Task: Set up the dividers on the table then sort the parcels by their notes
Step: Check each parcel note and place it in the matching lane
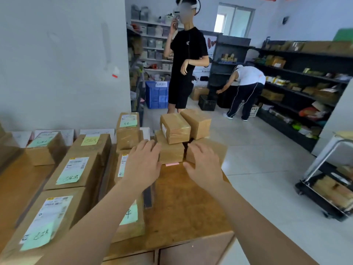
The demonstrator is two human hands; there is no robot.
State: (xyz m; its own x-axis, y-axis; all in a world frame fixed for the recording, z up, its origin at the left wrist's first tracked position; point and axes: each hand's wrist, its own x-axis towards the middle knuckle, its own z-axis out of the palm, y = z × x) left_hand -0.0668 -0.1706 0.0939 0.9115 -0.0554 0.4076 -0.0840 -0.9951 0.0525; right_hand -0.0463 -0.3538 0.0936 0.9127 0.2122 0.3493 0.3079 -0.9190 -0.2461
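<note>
Four cardboard parcels [175, 129] stacked just beyond two hands, left hand [142, 163] and right hand [205, 165]; to their left, five green notes [68, 177] and one yellow note [90, 140]; between them, one pink note [172, 164]; two bystanders [188, 54].

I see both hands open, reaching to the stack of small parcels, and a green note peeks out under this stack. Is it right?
Not quite: the head view shows that the note under the stack is pink, not green. The left hand and right hand are open, reaching to it.

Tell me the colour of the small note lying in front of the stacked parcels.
The note is pink, clearest in the head view.
</note>
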